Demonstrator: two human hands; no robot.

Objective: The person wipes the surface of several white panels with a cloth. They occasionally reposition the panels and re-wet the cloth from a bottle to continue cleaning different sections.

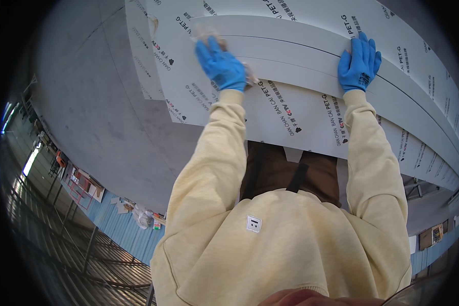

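Two long, narrow light-grey strips lie side by side, with a thin dark seam between them. Under them is a broad white panel covered with repeated dark print. My left hand, in a blue glove, presses a crumpled pinkish-brown rag onto the left end of the strips. Parts of the rag show past the fingertips and beside the wrist; the glove covers its middle. Farther right, my blue-gloved right hand rests flat across the strips, fingers stretched out and holding nothing.
Grey floor extends left of the panels. Blue corrugated sheeting runs along the lower left, with a clear plastic bag and a red frame nearby. Cardboard boxes stand at the lower right.
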